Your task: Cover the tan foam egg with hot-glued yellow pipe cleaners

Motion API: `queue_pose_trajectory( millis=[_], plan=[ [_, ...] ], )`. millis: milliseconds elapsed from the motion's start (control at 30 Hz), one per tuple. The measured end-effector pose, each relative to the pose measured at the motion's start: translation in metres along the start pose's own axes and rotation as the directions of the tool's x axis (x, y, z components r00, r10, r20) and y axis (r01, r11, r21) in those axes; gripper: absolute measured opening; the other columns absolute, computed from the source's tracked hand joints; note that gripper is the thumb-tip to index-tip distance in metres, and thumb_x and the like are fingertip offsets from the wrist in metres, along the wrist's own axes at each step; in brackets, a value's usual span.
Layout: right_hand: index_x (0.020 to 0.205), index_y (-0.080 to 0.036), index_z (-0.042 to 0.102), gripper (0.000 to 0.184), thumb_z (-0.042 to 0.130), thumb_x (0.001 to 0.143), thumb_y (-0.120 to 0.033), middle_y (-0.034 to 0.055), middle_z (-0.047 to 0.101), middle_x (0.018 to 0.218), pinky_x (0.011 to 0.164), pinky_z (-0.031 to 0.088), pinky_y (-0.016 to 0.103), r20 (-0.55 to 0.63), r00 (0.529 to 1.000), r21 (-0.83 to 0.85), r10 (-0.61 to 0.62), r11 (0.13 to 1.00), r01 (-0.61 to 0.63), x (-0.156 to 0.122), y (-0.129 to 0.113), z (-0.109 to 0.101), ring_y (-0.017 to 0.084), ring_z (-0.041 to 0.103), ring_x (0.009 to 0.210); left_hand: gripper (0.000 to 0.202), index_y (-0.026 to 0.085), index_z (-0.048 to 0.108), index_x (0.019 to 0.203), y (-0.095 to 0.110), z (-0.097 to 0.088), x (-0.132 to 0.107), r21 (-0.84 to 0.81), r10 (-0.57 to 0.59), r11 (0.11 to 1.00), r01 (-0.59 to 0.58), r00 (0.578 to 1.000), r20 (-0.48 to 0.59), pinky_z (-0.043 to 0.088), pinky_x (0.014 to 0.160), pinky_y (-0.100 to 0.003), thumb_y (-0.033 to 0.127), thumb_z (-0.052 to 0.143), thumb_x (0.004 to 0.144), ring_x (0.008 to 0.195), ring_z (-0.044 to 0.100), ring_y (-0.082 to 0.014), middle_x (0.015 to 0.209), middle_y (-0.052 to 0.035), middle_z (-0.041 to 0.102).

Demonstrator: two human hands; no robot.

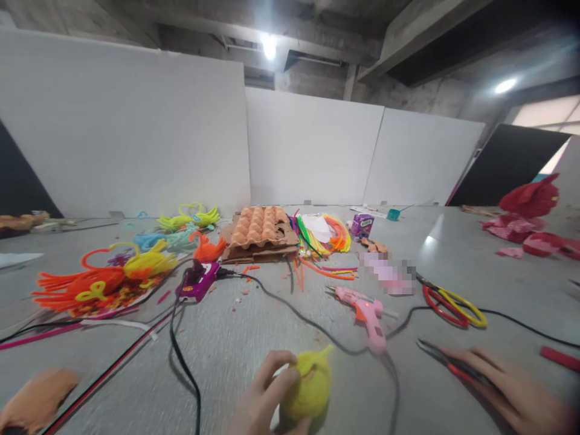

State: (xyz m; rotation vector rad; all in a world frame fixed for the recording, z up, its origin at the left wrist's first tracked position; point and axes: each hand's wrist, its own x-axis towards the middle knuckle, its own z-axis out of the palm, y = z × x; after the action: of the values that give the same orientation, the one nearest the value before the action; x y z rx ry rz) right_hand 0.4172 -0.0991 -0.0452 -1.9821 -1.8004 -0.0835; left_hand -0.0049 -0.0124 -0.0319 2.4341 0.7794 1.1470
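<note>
Near the bottom middle, my left hand (276,393) is closed around a rounded fuzzy yellow craft piece (312,386). A short yellow tip sticks up from its top, and a brownish patch shows on its front. At the lower right, my right hand (512,386) grips a slim pliers-like tool (446,362) with dark pointed jaws and red-and-black handles. The tool's tips point left, apart from the yellow piece. Between the hands, farther back, a pink glue gun (365,311) lies on its side. Behind the tool are scissors (457,305) with red and yellow handles.
A purple power strip (199,283) has black cables running across the table. Orange and yellow fuzzy figures (104,281) lie left. An egg tray (260,226), coloured pipe cleaners (338,235) and a purple box (362,226) stand at the back. A brown carton piece (40,399) lies front left.
</note>
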Motion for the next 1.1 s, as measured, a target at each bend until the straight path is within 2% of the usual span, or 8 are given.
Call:
queue_pose_trajectory(
  millis=[100, 200, 367, 500, 633, 767, 867, 1100],
  plan=[
    [0.115, -0.039, 0.067, 0.034, 0.047, 0.089, -0.032, 0.0129, 0.068, 0.111, 0.087, 0.051, 0.036, 0.146, 0.989, 0.062, -0.026, 0.998, 0.017, 0.008, 0.01, 0.003, 0.026, 0.065, 0.103, 0.047, 0.024, 0.05, 0.102, 0.0, 0.0, 0.0, 0.003, 0.007, 1.0, -0.007, 1.0, -0.012, 0.057, 0.068, -0.019, 0.001, 0.06, 0.063, 0.085, 0.071, -0.0176, 0.104, -0.0055, 0.058],
    [0.104, -0.031, 0.073, 0.032, 0.047, 0.086, -0.035, 0.0156, 0.067, 0.103, 0.083, 0.054, 0.042, 0.051, 0.995, 0.005, -0.081, 0.997, 0.081, 0.021, -0.005, -0.002, 0.03, 0.067, 0.094, 0.047, 0.024, 0.05, 0.103, 0.0, 0.0, 0.001, 0.015, -0.006, 1.0, 0.006, 1.0, 0.022, 0.056, 0.07, -0.019, 0.001, 0.061, 0.063, 0.089, 0.071, -0.0187, 0.105, -0.0061, 0.059],
    [0.117, -0.03, 0.063, 0.035, 0.042, 0.091, -0.035, 0.011, 0.059, 0.119, 0.084, 0.054, 0.043, -0.008, 0.959, -0.024, -0.284, 0.959, 0.283, 0.042, -0.097, -0.027, 0.027, 0.064, 0.101, 0.05, 0.025, 0.05, 0.105, 0.003, -0.002, 0.001, -0.002, -0.047, 0.999, 0.047, 0.998, 0.038, 0.056, 0.075, -0.022, 0.001, 0.059, 0.063, 0.092, 0.07, -0.0185, 0.11, -0.0073, 0.06],
    [0.123, -0.028, 0.056, 0.034, 0.042, 0.093, -0.019, 0.0083, 0.052, 0.129, 0.096, 0.046, 0.037, 0.087, 0.851, 0.097, -0.518, 0.854, 0.51, 0.051, -0.182, -0.04, 0.022, 0.052, 0.118, 0.048, 0.024, 0.054, 0.1, 0.009, -0.003, 0.005, -0.026, -0.054, 0.998, 0.055, 0.998, 0.021, 0.056, 0.074, -0.021, -0.001, 0.056, 0.059, 0.088, 0.07, -0.0179, 0.108, -0.006, 0.064],
    [0.107, -0.025, 0.062, 0.024, 0.053, 0.088, -0.013, 0.0025, 0.064, 0.107, 0.088, 0.048, 0.034, 0.202, 0.725, 0.212, -0.658, 0.752, 0.624, 0.061, -0.232, -0.029, 0.019, 0.057, 0.101, 0.049, 0.024, 0.055, 0.1, 0.013, -0.004, 0.01, -0.059, -0.002, 0.998, -0.002, 0.998, -0.065, 0.056, 0.072, -0.019, -0.002, 0.055, 0.058, 0.086, 0.071, -0.0167, 0.102, -0.0043, 0.067],
    [0.083, -0.017, 0.064, 0.009, 0.06, 0.084, -0.009, 0.0033, 0.067, 0.086, 0.069, 0.046, 0.03, 0.291, 0.645, 0.115, -0.706, 0.695, 0.709, 0.072, -0.249, -0.009, 0.018, 0.057, 0.081, 0.052, 0.024, 0.056, 0.103, 0.011, -0.004, 0.009, -0.076, 0.003, 0.997, -0.005, 1.0, -0.031, 0.056, 0.076, -0.021, -0.002, 0.053, 0.057, 0.09, 0.07, -0.0174, 0.105, -0.005, 0.067],
    [0.071, -0.017, 0.062, 0.011, 0.065, 0.08, -0.011, 0.0021, 0.066, 0.076, 0.058, 0.039, 0.028, 0.282, 0.624, 0.055, -0.729, 0.661, 0.748, 0.077, -0.252, 0.001, 0.016, 0.054, 0.071, 0.051, 0.023, 0.056, 0.104, 0.007, -0.004, 0.007, -0.093, -0.004, 0.996, 0.005, 1.0, 0.011, 0.056, 0.077, -0.022, -0.001, 0.055, 0.058, 0.091, 0.069, -0.0177, 0.106, -0.0062, 0.066],
    [0.07, -0.019, 0.062, 0.014, 0.059, 0.084, -0.016, 0.001, 0.063, 0.076, 0.066, 0.042, 0.029, 0.255, 0.722, 0.17, -0.643, 0.765, 0.621, 0.076, -0.25, 0.016, 0.016, 0.054, 0.076, 0.042, 0.02, 0.058, 0.098, 0.005, -0.005, 0.007, -0.135, -0.07, 0.987, 0.083, 0.992, 0.103, 0.056, 0.077, -0.022, 0.001, 0.055, 0.061, 0.094, 0.068, -0.0192, 0.107, -0.0088, 0.067]
  ],
)
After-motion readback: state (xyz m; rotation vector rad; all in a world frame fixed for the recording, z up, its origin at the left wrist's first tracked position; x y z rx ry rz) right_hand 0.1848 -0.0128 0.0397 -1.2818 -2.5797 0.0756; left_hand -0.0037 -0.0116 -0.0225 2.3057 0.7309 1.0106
